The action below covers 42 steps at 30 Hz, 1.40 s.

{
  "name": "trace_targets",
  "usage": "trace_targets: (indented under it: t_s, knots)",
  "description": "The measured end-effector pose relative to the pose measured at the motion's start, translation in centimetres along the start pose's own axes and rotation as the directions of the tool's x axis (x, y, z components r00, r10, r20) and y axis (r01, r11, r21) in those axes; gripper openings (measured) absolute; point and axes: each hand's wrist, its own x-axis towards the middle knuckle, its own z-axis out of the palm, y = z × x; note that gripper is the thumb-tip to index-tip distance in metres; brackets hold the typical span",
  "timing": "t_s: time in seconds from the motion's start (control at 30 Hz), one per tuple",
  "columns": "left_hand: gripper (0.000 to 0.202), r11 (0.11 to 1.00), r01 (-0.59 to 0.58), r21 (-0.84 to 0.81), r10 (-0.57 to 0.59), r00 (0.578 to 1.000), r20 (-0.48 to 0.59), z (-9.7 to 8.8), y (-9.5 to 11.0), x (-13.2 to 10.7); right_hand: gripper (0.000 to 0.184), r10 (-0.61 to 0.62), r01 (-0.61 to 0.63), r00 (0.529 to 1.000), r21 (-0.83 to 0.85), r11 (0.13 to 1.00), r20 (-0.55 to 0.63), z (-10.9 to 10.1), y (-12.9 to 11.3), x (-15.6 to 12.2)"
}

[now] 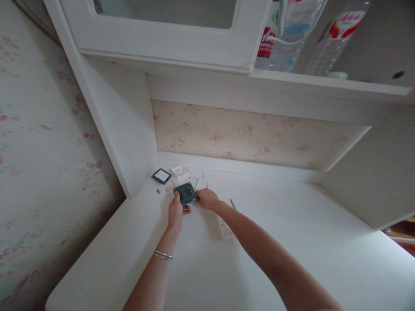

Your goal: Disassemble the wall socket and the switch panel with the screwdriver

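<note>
My left hand (177,209) grips a dark grey wall socket (184,193) by its left and lower edge, thumb on its face, just above the white desk. At the socket's right edge, my right hand (207,199) has its fingers pinched together. What lies between those fingertips, if anything, is too small to make out. Behind the socket lie a white socket box (179,172), white frame pieces (193,182) and a dark square plate with a pale centre (161,176). Another white socket (225,228) is partly hidden under my right forearm.
A thin metal rod, perhaps a screwdriver (232,204), shows beyond my right forearm. Small brass-coloured bits (158,191) lie at the left of the desk (292,242). Overhead hangs a white cabinet (168,45) with plastic bottles (340,36) on its open shelf. A side panel (116,116) stands left.
</note>
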Motion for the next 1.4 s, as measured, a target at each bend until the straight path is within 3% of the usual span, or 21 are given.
trace_targets:
  t_s: [0.27, 0.5, 0.57, 0.7, 0.8, 0.97, 1.13, 1.27, 1.4]
  knots:
    - [0.050, 0.994, -0.047, 0.104, 0.042, 0.998, 0.055, 0.1, -0.4, -0.1, 0.030, -0.034, 0.035, 0.998, 0.007, 0.999, -0.050, -3.4, 2.2, -1.4]
    - [0.043, 0.933, -0.048, 0.356, -0.017, 0.984, 0.178, 0.7, -0.8, -0.6, 0.037, 0.019, -0.014, 0.999, 0.095, 0.995, -0.050, -6.6, 6.5, -8.7]
    - [0.037, 0.920, -0.050, 0.389, -0.041, 0.974, 0.223, 1.0, -1.1, -0.9, 0.037, -0.003, 0.003, 1.000, 0.140, 0.990, 0.000, -6.9, 7.4, -11.5]
    - [0.030, 0.889, -0.081, 0.450, -0.057, 0.957, 0.284, 1.7, -1.8, -1.5, 0.040, -0.120, 0.056, 0.952, 0.224, 0.973, 0.283, -6.2, 8.3, -16.2]
    - [0.030, 0.870, -0.117, 0.479, -0.040, 0.952, 0.304, 2.0, -2.3, -1.8, 0.029, -0.094, 0.081, 0.966, 0.063, 0.995, 0.243, -4.8, 8.3, -18.1]
    - [0.034, 0.839, -0.179, 0.514, 0.007, 0.948, 0.318, 2.1, -2.8, -2.0, 0.023, -0.112, 0.116, 0.982, -0.019, 0.993, 0.151, -2.8, 8.1, -18.5]
    - [0.041, 0.782, -0.230, 0.579, 0.048, 0.949, 0.312, 2.2, -2.6, -2.4, 0.020, -0.037, 0.038, 0.997, -0.019, 0.999, 0.074, -1.9, 8.7, -17.8]
    - [0.038, 0.754, -0.249, 0.608, 0.068, 0.950, 0.305, 2.5, -2.8, -2.2, 0.025, -0.143, 0.145, 0.986, -0.020, 0.989, 0.087, -1.4, 9.2, -17.5]
    - [0.027, 0.799, -0.237, 0.553, 0.071, 0.950, 0.304, 2.4, -3.3, -1.4, 0.031, -0.171, 0.174, 0.984, 0.069, 0.982, -0.046, -2.2, 10.1, -17.2]
